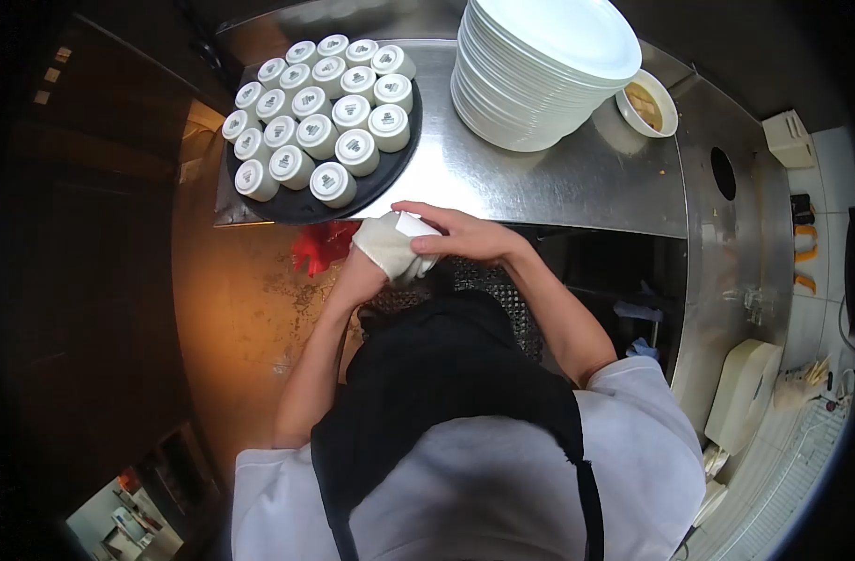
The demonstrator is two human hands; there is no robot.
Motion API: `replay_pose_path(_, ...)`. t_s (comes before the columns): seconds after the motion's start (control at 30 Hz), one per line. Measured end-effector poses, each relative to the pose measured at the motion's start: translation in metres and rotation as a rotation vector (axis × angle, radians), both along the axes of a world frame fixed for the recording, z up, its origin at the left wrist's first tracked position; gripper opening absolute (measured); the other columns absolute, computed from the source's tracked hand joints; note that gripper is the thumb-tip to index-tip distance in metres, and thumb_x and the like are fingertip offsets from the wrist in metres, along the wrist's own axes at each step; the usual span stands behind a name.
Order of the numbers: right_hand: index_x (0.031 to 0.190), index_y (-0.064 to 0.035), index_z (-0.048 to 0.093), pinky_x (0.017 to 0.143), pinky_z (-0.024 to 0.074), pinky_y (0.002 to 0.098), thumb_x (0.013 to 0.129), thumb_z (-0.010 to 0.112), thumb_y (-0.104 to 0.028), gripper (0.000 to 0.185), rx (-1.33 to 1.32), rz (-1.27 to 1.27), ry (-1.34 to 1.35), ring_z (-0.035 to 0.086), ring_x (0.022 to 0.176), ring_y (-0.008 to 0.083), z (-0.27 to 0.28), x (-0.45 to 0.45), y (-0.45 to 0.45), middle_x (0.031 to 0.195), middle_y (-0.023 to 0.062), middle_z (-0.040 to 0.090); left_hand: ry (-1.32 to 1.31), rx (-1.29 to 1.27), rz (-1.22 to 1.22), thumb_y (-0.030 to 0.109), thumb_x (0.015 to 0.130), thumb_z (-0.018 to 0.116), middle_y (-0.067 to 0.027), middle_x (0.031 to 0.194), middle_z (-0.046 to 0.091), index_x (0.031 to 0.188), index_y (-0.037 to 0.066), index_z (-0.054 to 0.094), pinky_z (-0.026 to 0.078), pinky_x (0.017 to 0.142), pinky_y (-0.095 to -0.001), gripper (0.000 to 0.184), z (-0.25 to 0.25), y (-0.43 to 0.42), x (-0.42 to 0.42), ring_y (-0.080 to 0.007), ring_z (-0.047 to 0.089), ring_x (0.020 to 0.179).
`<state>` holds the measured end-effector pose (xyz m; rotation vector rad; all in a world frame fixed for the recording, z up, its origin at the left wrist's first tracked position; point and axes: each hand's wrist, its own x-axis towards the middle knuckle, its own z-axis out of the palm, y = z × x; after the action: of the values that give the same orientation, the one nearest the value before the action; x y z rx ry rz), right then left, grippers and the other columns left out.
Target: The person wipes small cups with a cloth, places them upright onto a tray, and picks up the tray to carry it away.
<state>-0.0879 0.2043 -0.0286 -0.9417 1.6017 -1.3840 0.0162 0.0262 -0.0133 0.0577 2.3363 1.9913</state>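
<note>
A pale cloth [383, 245] is wrapped over my left hand [360, 277], which hides its fingers. Between both hands, at the counter's front edge, a small white cup [413, 225] shows partly above the cloth. My right hand [457, 236] has its fingers curved round the cup from the right side. Just beyond my hands, a round black tray [387, 174] on the steel counter [427, 187] bears several white cups [316, 136], all upside down with dark marks on their bases.
A tall stack of white plates [530, 93] stands on the counter, with a white bowl [669, 105] of yellowish contents at its right. Something red [321, 248] hangs below the counter's front edge. A round hole [722, 173] lies at the right.
</note>
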Motion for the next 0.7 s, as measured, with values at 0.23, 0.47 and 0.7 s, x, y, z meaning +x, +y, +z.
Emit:
replay_pose_path(0.23, 0.146, -0.0129, 0.035, 0.089, 0.0458, 0.0316, 0.079, 0.071, -0.016, 0.076, 0.118, 0.078, -0.118, 0.055, 0.102, 0.0178, -0.005, -0.024, 0.001, 0.12, 0.0116, 0.056, -0.091, -0.036, 0.276, 0.02, 0.095, 0.059, -0.0112, 0.109, 0.06, 0.119, -0.005, 0.053, 0.047, 0.085, -0.0318, 0.035, -0.051, 0.001, 0.007, -0.0207, 0.058, 0.102)
replay_pose_path(0.47, 0.135, -0.0062, 0.037, 0.094, 0.0448, 0.0383, 0.074, 0.07, -0.016, 0.07, -0.014, -0.5, 0.127, 0.057, 0.106, 0.0289, -0.024, -0.037, 0.014, 0.12, 0.0209, 0.055, 0.021, 0.729, 0.484, 0.03, 0.099, 0.052, -0.0117, 0.132, 0.055, 0.133, 0.004, 0.048, 0.043, 0.106, -0.0447, 0.043, -0.059, -0.026, 0.044, -0.0267, 0.054, 0.123)
replay_pose_path(0.7, 0.128, -0.0033, 0.035, 0.093, 0.0459, 0.0449, 0.073, 0.077, -0.011, 0.07, 0.137, -0.9, 0.882, 0.054, 0.114, 0.0446, -0.096, -0.046, -0.004, 0.129, 0.031, 0.048, 0.028, 1.178, 0.342, 0.033, 0.097, 0.054, -0.0143, 0.145, 0.044, 0.143, 0.004, 0.039, 0.032, 0.115, -0.0458, 0.057, -0.033, -0.05, 0.106, -0.0288, 0.042, 0.134)
